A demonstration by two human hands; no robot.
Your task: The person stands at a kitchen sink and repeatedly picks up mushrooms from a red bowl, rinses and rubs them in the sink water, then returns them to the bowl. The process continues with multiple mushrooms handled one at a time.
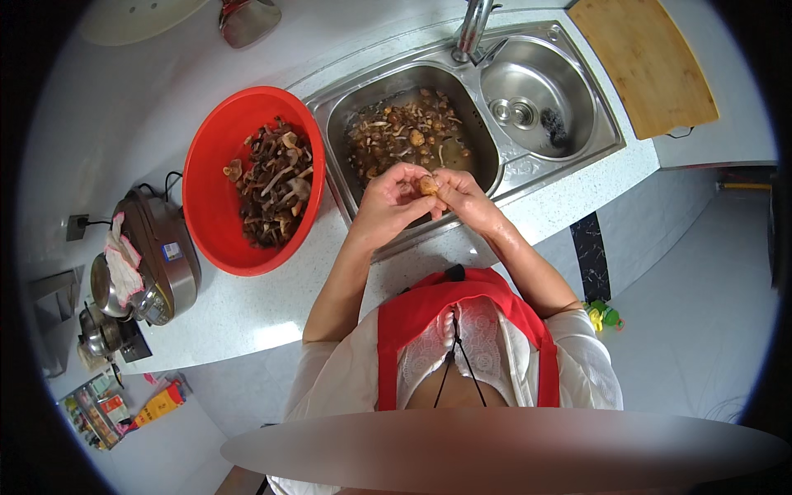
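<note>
Above the near edge of the left sink basin [414, 77], my left hand [396, 198] and my right hand [467, 197] meet on a small yellowish-brown mushroom [428, 185]. The fingertips of both hands touch it, and both look wet. Below them, the basin holds murky brown water with many loose mushrooms [399, 133] floating in it. To the left stands a red plastic basin [213, 179] with a heap of dark, long-stemmed mushrooms [275, 185] along its right side.
A round right sink bowl [532, 62] contains a dark scouring pad [554, 127] beside the drain. The faucet [473, 28] rises behind both bowls. A wooden cutting board [646, 68] lies at the right. Left on the counter is a rice cooker [176, 272] with a cloth [122, 260] on it.
</note>
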